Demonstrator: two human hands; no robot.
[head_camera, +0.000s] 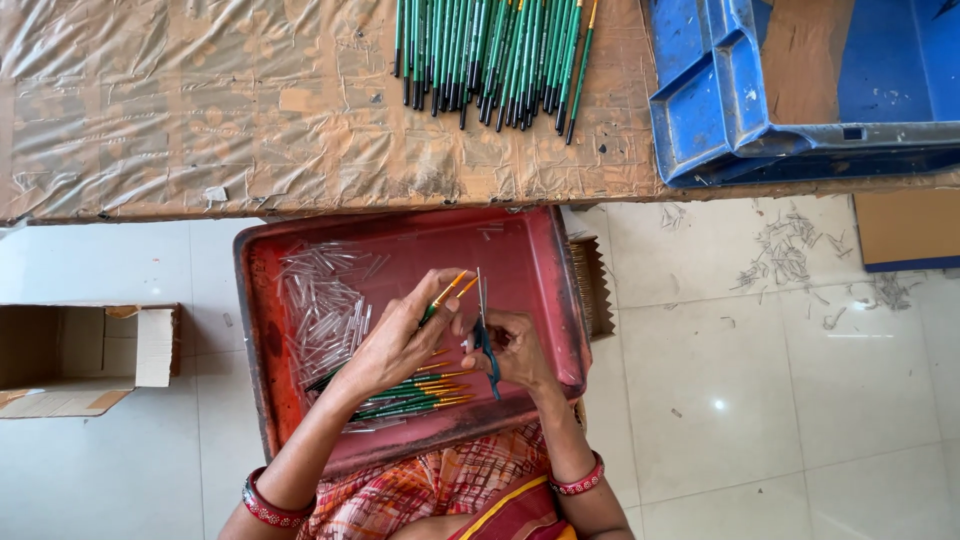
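My left hand (395, 345) holds thin green-handled paintbrushes (447, 293) with orange ferrules, tips pointing up and right. My right hand (510, 345) grips a single dark green brush (487, 355) with a clear plastic tube (480, 290) standing up on its tip. Both hands hover over a red tray (545, 260) on my lap. In the tray lie a pile of clear plastic tubes (320, 300) on the left and a bunch of green brushes (415, 400) beneath my hands.
A cardboard-topped table (200, 110) under plastic film stands ahead, with a row of several green brushes (490, 55) on it and a blue plastic crate (790, 90) at its right. An open cardboard box (80, 355) sits on the floor left. Plastic scraps (785, 250) litter the tiles right.
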